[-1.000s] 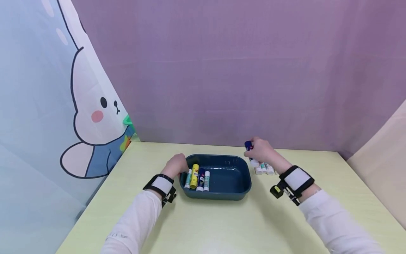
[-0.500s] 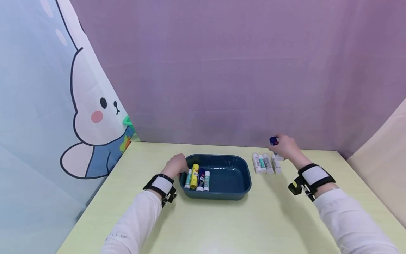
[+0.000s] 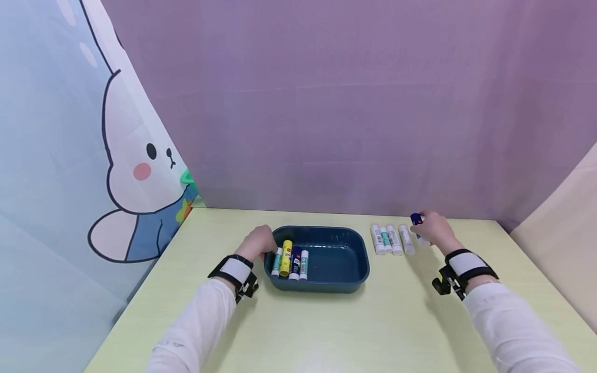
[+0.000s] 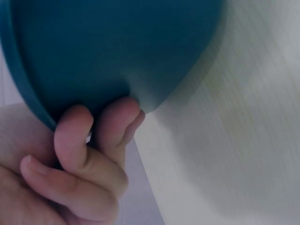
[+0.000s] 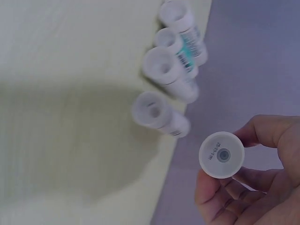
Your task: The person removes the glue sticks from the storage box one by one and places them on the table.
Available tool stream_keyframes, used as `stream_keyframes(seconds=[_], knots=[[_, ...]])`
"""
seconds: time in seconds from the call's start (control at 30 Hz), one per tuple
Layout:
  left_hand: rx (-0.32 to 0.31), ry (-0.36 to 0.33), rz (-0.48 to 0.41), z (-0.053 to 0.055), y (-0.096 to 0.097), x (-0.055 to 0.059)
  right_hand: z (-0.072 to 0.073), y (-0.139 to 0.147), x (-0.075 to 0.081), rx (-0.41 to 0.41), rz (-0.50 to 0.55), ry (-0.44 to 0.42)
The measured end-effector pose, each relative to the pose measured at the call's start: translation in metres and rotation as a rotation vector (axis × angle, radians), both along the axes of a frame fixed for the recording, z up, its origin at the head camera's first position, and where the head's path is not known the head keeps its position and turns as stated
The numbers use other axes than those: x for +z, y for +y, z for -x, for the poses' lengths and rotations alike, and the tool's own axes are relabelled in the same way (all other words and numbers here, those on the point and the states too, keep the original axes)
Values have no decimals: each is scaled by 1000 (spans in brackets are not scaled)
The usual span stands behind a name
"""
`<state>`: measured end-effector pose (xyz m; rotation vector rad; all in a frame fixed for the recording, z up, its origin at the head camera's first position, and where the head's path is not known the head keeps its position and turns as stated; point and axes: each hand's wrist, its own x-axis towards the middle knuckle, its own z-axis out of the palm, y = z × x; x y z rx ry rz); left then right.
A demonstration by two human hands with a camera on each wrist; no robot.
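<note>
My right hand [image 3: 435, 229] pinches a dark blue and white glue stick [image 3: 417, 220] near the back of the table. In the right wrist view its round white base [image 5: 221, 155] faces the camera, with thumb and fingers on either side. Left of it lies a row of several white glue sticks, among them a slim one with a green band [image 3: 385, 240]. My left hand [image 3: 259, 242] grips the left rim of a dark teal plastic box [image 3: 317, 287]; curled fingers press its outer wall [image 4: 117, 47]. The thumb is hidden in the left wrist view.
Inside the box's left part lie several glue sticks, including a yellow one [image 3: 286, 259] and a dark blue one [image 3: 296, 264]. A purple curtain [image 3: 298, 114] hangs behind the pale table [image 3: 308, 331]. A rabbit-print cloth [image 3: 56, 171] covers the left side.
My right hand has moved right with the blue glue stick, past the row of white ones, then lowered toward the table. The left hand stays on the box rim.
</note>
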<state>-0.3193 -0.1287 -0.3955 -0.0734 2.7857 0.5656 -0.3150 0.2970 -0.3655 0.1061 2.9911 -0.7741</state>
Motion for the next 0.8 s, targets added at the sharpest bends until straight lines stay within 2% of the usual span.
stream_keyframes(seconds=[0.2, 0.37, 0.57, 0.8], knots=[[-9, -15, -22, 3, -4, -3, 4, 11, -21, -3, -17, 37], [-18, -49, -57, 4, -7, 0, 7, 16, -35, -17, -63, 49], [-10, -89, -96, 4, -8, 7, 8, 20, -46, -32, -75, 51], [-2, -109, -75, 6, -8, 11, 12, 24, -57, -34, -83, 70]])
